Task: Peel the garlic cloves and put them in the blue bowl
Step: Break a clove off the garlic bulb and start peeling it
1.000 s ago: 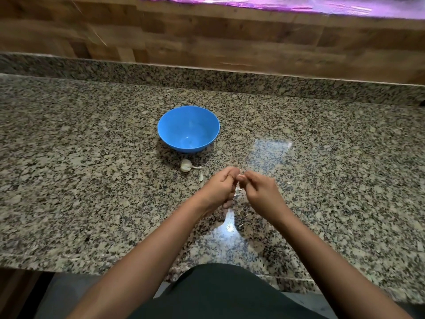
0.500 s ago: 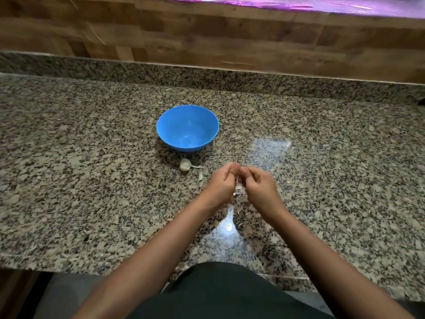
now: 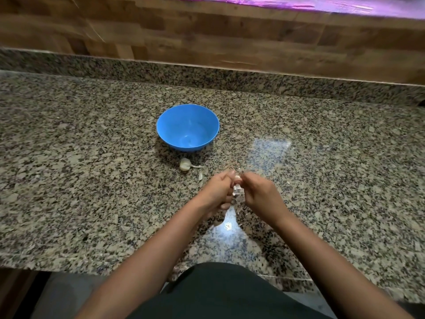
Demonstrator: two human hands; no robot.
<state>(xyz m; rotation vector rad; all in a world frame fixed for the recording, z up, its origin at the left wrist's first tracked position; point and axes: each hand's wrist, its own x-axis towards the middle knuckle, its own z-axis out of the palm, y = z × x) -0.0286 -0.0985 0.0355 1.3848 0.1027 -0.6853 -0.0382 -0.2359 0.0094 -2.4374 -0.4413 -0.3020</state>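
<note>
A blue bowl [image 3: 188, 127] stands on the granite counter, with nothing visible inside it. Just in front of it lies a piece of garlic bulb with a stem [image 3: 185, 164]. My left hand [image 3: 218, 192] and my right hand [image 3: 258, 194] meet above the counter, a little nearer to me than the bulb. Both pinch a small white garlic clove [image 3: 236, 187] between their fingertips, with bits of skin hanging from it. Most of the clove is hidden by the fingers.
A loose scrap of garlic skin [image 3: 200, 177] lies on the counter between the bulb and my left hand. A few tiny skin flakes [image 3: 287, 182] lie to the right. The counter [image 3: 92, 180] ends at a granite upstand and wooden wall behind.
Both hands stay together on the clove, their fingers shifting slightly as they work at its skin. The bowl and the bulb have not moved.
</note>
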